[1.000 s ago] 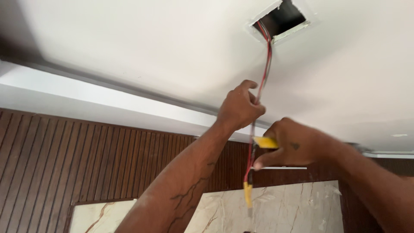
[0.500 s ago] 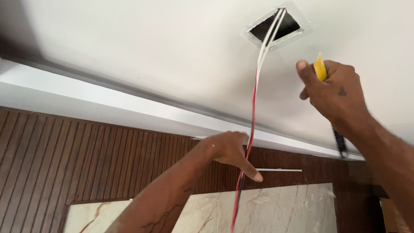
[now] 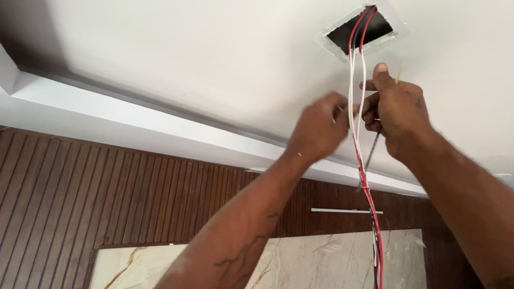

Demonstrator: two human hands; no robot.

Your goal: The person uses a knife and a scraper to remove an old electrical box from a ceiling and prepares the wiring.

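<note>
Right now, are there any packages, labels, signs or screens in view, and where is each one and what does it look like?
None in view: no package, label, sign or screen.
What shows instead: red and white wires hanging from a square hole in the white ceiling.
Left hand and right hand at the wires, the right with a thin yellow-tipped tool.
Brown slatted wall and marble panel below.

Wires (image 3: 375,235) (red, white) run off bottom edge, seemingly.

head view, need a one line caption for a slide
Both raised hands, left hand and right hand, grip red and white wires hanging from a square ceiling opening.
</note>
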